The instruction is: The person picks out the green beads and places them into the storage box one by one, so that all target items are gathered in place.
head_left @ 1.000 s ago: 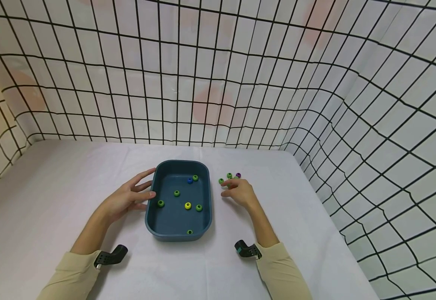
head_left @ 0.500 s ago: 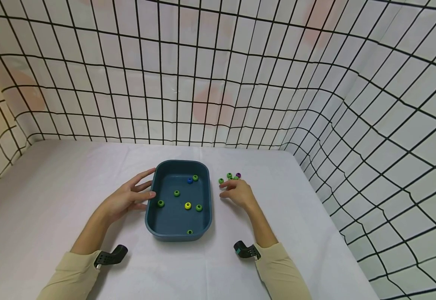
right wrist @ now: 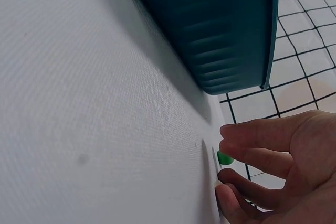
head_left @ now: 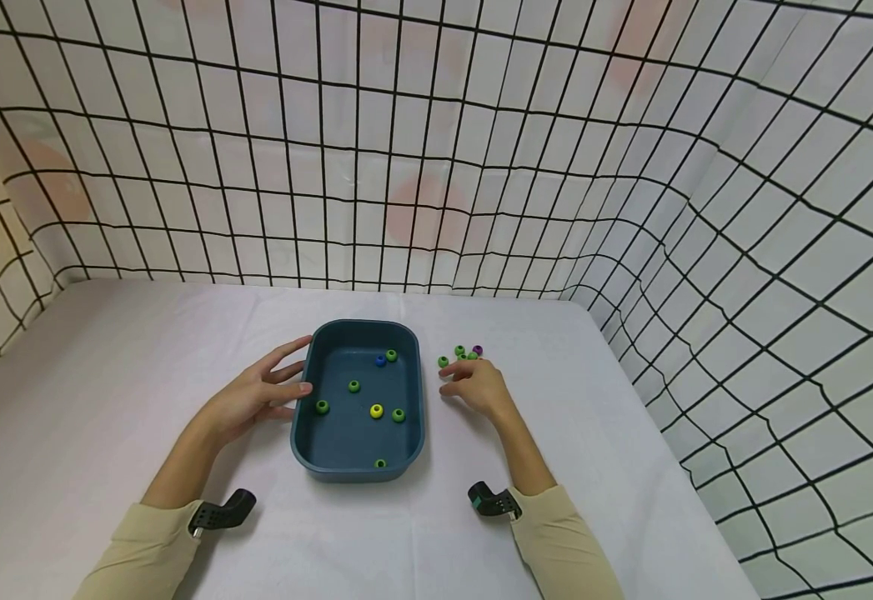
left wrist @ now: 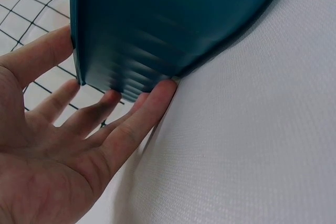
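Note:
A dark blue plastic bin point(head_left: 342, 442) lies on the white cloth, with several green beads point(head_left: 353, 387), a yellow bead point(head_left: 376, 412) and a blue bead point(head_left: 380, 361) inside. My left hand point(head_left: 244, 402) rests its spread fingers and thumb against the bin's left side; in the left wrist view the fingertips point(left wrist: 167, 88) touch its wall. Right of the bin, my right hand point(head_left: 484, 386) hovers low beside loose green beads point(head_left: 443, 362), fingers loosely bent. Thumb and fingers are apart in the head view, nothing visible between them. A green bead point(right wrist: 224, 158) shows behind the fingers in the right wrist view.
A purple bead point(head_left: 477, 350) lies at the far side of the loose group, partly hidden by the right hand. Black netting point(head_left: 398, 167) rises along the table's back edge and right side. Each wrist wears a black strap device point(head_left: 492, 500).
Between one second and half a second ago my right hand shifted slightly left, toward the bin; since then it has stayed put. The left hand and the bin keep their places.

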Motion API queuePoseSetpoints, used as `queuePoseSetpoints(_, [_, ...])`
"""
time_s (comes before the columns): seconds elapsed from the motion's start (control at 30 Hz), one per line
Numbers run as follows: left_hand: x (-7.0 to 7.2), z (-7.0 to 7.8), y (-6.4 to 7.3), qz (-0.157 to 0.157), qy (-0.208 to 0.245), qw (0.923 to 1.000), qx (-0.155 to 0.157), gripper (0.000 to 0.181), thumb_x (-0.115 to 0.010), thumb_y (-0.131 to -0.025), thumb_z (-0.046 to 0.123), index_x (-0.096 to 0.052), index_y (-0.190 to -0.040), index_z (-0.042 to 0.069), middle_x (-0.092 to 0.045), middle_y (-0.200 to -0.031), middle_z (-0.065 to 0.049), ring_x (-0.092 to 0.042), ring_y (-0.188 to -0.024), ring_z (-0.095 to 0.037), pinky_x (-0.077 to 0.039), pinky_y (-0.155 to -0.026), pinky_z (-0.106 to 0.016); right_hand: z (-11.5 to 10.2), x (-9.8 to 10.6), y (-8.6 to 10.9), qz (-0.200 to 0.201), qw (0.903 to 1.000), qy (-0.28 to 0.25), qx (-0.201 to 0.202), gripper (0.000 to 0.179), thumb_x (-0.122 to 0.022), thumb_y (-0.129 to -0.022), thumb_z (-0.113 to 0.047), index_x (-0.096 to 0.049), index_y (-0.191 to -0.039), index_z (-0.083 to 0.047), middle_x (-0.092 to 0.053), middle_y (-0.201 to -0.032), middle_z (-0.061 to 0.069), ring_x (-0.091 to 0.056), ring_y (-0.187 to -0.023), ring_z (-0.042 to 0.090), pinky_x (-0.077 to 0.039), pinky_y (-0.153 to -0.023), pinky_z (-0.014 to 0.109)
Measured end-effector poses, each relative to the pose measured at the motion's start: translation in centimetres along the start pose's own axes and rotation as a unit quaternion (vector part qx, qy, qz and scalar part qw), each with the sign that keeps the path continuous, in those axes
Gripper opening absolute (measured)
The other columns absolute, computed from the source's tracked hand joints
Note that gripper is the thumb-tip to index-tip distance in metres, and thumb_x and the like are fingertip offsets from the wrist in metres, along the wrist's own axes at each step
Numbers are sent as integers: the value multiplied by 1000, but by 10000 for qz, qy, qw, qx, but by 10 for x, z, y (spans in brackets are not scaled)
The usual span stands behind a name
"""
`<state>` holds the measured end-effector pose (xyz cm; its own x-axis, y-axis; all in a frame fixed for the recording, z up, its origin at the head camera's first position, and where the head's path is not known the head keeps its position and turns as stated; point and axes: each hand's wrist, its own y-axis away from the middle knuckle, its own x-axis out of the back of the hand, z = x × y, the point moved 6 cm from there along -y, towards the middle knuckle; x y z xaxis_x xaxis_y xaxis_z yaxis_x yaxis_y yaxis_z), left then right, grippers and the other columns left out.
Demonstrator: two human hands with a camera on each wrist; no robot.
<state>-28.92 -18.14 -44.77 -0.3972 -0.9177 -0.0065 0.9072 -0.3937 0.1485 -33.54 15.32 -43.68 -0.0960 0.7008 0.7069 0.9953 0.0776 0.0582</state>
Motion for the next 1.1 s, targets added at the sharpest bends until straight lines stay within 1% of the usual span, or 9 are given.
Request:
queuePoseSetpoints(0.17, [0,0,0,5,-7,10000,16,87,-70,-96,21,-16,-164,31,-7,-170,-22,-41,-143,-47,-60,-87,-35,0,1,0,28,9999,-108,-91,26,-79,-83,-12,-79,-109,-12,-71,-109,12,-63,-101,27,-52,-88,44])
queuePoseSetpoints(0.23, [0,0,0,9,-11,10000,30,87,-70,-96,21,-16,-164,31,-7,-170,-22,-40,-143,-47,-60,-88,-36,1,3,0,106,9997,-163,-114,28,-79,-84,-12,-79,-111,-11,-72,-112,13,-65,-104,29,-53,-89,45])
queuePoseSetpoints(0.33, [0,1,0,6,-11,10000,48,87,-70,-96,21,-16,-164,31,-6,-170,-22,-40,-144,-47,-60,-89,-37,3,7,-1,225,9992,-266,-183,30,-78,-84,-12,-77,-115,-10,-71,-113,13,-65,-106,30,-54,-88,44])
queuePoseSetpoints(0.57, [0,1,0,-18,-3,10000,71,87,-69,-97,20,-15,-164,31,-6,-170,-21,-38,-145,-46,-60,-89,-36,7,12,-3,458,9979,-376,-263,36,-78,-85,-12,-74,-120,-11,-68,-109,12,-61,-98,28,-51,-76,33])
queuePoseSetpoints(0.77, [0,0,0,4,-8,10000,81,86,-68,-97,18,-16,-164,31,-5,-170,-22,-37,-145,-47,-60,-90,-38,10,9,-5,502,9980,-316,-204,40,-77,-85,-10,-72,-125,-9,-62,-97,8,-55,-91,24,-44,-70,28])
queuePoseSetpoints(0.9, [0,0,0,15,2,10000,78,86,-69,-97,19,-16,-164,31,-4,-170,-22,-37,-145,-47,-60,-90,-39,12,7,-6,516,9982,-249,-183,43,-78,-84,-9,-71,-126,-8,-59,-92,6,-53,-87,21,-41,-69,27])
queuePoseSetpoints(1.0, [0,0,0,26,-2,10000,82,87,-69,-97,19,-16,-164,31,-5,-170,-22,-38,-144,-47,-60,-90,-38,12,7,-7,502,9983,-221,-216,42,-78,-85,-9,-71,-126,-8,-59,-91,6,-53,-87,21,-41,-69,27])
queuePoseSetpoints(1.1, [0,0,0,31,-7,10000,90,87,-70,-96,20,-16,-164,31,-5,-170,-22,-39,-144,-47,-60,-89,-38,12,7,-6,491,9982,-238,-253,39,-78,-84,-9,-71,-123,-7,-59,-92,6,-54,-88,21,-43,-71,28])
